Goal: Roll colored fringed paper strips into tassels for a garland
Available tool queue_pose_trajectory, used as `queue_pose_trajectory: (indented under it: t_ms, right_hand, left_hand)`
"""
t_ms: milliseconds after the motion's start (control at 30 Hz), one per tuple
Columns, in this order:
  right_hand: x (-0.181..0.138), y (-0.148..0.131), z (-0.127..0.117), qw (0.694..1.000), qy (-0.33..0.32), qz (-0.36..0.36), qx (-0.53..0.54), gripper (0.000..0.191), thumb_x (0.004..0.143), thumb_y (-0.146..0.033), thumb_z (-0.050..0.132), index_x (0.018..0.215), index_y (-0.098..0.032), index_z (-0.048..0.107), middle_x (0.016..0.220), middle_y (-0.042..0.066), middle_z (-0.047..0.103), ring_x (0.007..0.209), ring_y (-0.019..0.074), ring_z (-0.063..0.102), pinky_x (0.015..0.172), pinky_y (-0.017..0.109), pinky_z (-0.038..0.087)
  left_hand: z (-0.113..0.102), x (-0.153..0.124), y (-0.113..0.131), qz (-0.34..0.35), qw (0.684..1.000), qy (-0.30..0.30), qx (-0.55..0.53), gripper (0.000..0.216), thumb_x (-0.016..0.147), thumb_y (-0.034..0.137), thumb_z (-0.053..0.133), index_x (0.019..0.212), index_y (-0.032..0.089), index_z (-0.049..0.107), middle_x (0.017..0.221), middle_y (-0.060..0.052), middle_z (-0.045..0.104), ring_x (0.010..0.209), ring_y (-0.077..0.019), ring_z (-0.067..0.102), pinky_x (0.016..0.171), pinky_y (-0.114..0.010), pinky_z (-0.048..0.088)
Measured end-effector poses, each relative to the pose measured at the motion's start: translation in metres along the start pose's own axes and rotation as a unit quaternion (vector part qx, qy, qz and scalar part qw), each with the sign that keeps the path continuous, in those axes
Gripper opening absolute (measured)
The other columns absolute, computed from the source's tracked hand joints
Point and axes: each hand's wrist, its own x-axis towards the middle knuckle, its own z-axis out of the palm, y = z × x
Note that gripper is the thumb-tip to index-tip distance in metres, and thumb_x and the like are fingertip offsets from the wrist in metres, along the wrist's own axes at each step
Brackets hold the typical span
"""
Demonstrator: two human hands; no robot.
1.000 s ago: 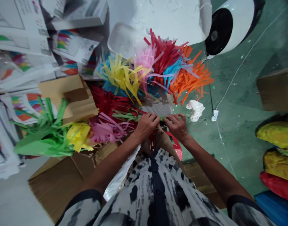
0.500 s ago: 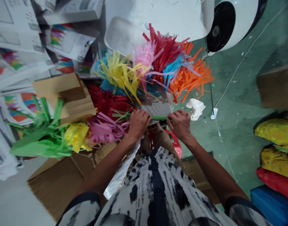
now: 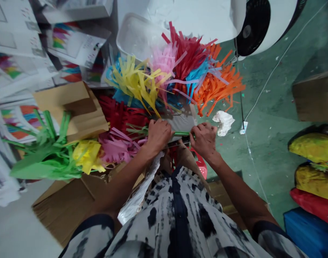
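Note:
A narrow green paper strip [image 3: 181, 133], folded or twisted, stretches between my two hands above my lap. My left hand [image 3: 159, 135] is closed around its left part, and frayed green ends [image 3: 137, 129] poke out beyond the knuckles. On the other end, my right hand [image 3: 204, 138] pinches the strip between thumb and fingers. Just beyond the hands lies a pale grey board [image 3: 182, 122]. Fringed paper tassels in yellow [image 3: 138, 80], pink [image 3: 165, 61], red [image 3: 187, 57], blue [image 3: 197, 73] and orange [image 3: 219, 89] are heaped behind it.
To the left are an open brown carton [image 3: 72, 107], green tissue paper [image 3: 46, 161], a yellow bundle [image 3: 87, 156] and pink fringe [image 3: 118, 147]. A plastic tub [image 3: 134, 36] stands behind. Right, on the green floor, lie crumpled white paper [image 3: 223, 122], a cable [image 3: 274, 68] and coloured bags [image 3: 313, 150].
Both hands keep hold of the green strip in almost the same place. My left-hand fingers have shifted slightly upward, and the whole view has moved a little.

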Motion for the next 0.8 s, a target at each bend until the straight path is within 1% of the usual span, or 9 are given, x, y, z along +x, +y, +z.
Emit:
queue_pose_trajectory:
  t_ms: [100,200,267,400,467,567,667,733,800]
  right_hand:
    - [-0.007,-0.007,0.005,0.999,0.042,-0.027,-0.012,0.015,0.099,-0.021,0.060,0.107,-0.022,0.072,0.111,0.011,0.076,0.116,0.0313,0.056,0.100,0.049,0.026]
    - [-0.018,-0.012,0.015,0.995,0.052,-0.088,-0.003,0.020,0.104,-0.018,0.057,0.109,-0.025,0.075,0.111,0.007,0.079,0.114,0.0269,0.060,0.098,0.045,0.025]
    - [-0.027,-0.008,0.021,0.992,0.057,-0.112,0.000,0.023,0.105,-0.018,0.056,0.115,-0.025,0.076,0.115,0.006,0.080,0.114,0.0260,0.062,0.096,0.044,0.025]
    - [-0.041,0.012,0.026,0.991,0.077,-0.107,-0.007,0.035,0.103,-0.015,0.056,0.131,-0.027,0.073,0.128,0.006,0.078,0.117,0.0258,0.063,0.098,0.045,0.025]
    - [-0.043,0.021,0.024,0.993,0.076,-0.090,-0.011,0.040,0.100,-0.012,0.056,0.133,-0.028,0.073,0.130,0.006,0.078,0.118,0.0261,0.063,0.099,0.045,0.025]
    - [-0.040,0.027,0.021,0.993,0.068,-0.092,-0.014,0.040,0.098,-0.010,0.057,0.129,-0.027,0.074,0.128,0.005,0.078,0.121,0.0267,0.063,0.099,0.045,0.025]
    - [-0.036,0.023,0.017,0.992,0.071,-0.105,-0.021,0.035,0.098,-0.010,0.057,0.125,-0.023,0.076,0.124,0.007,0.079,0.122,0.0273,0.062,0.100,0.045,0.024]
    - [-0.035,0.020,0.015,0.991,0.074,-0.107,-0.025,0.034,0.098,-0.011,0.057,0.124,-0.022,0.076,0.124,0.007,0.079,0.122,0.0276,0.061,0.100,0.045,0.025]
    - [-0.036,0.018,0.013,0.992,0.073,-0.103,-0.027,0.034,0.098,-0.013,0.057,0.125,-0.022,0.075,0.125,0.008,0.079,0.122,0.0279,0.061,0.100,0.046,0.025]
  left_hand:
    - [0.004,-0.007,0.013,0.040,0.998,0.041,0.005,0.015,0.103,0.026,0.058,0.106,0.017,0.069,0.106,-0.013,0.072,0.108,-0.0322,0.060,0.093,-0.048,0.042]
    - [0.014,-0.016,0.027,0.111,0.993,0.029,-0.005,0.021,0.106,0.019,0.049,0.113,0.017,0.069,0.107,-0.011,0.072,0.106,-0.0296,0.061,0.094,-0.046,0.044]
    - [0.023,-0.023,0.030,0.126,0.992,0.023,-0.012,0.028,0.107,0.018,0.045,0.125,0.015,0.067,0.116,-0.011,0.073,0.109,-0.0289,0.062,0.093,-0.045,0.046]
    - [0.034,-0.043,0.012,0.118,0.992,0.040,-0.022,0.039,0.108,0.018,0.045,0.144,0.019,0.060,0.143,-0.010,0.068,0.128,-0.0288,0.060,0.111,-0.049,0.043]
    - [0.035,-0.055,-0.003,0.100,0.992,0.068,-0.021,0.041,0.106,0.018,0.048,0.145,0.023,0.061,0.147,-0.007,0.067,0.137,-0.0293,0.056,0.121,-0.053,0.035]
    - [0.033,-0.066,-0.012,0.065,0.991,0.121,-0.007,0.041,0.105,0.017,0.050,0.142,0.024,0.063,0.152,-0.008,0.063,0.144,-0.0313,0.051,0.128,-0.059,0.024]
    - [0.032,-0.060,-0.001,0.071,0.986,0.152,-0.012,0.037,0.105,0.018,0.052,0.139,0.024,0.065,0.149,-0.010,0.064,0.141,-0.0298,0.054,0.125,-0.056,0.030]
    - [0.034,-0.048,0.010,0.098,0.986,0.130,-0.028,0.033,0.105,0.019,0.053,0.135,0.022,0.067,0.136,-0.011,0.071,0.129,-0.0276,0.060,0.114,-0.048,0.043]
    - [0.038,-0.033,0.019,0.118,0.988,0.088,-0.040,0.026,0.104,0.020,0.056,0.125,0.020,0.069,0.121,-0.011,0.074,0.114,-0.0269,0.064,0.097,-0.042,0.051]
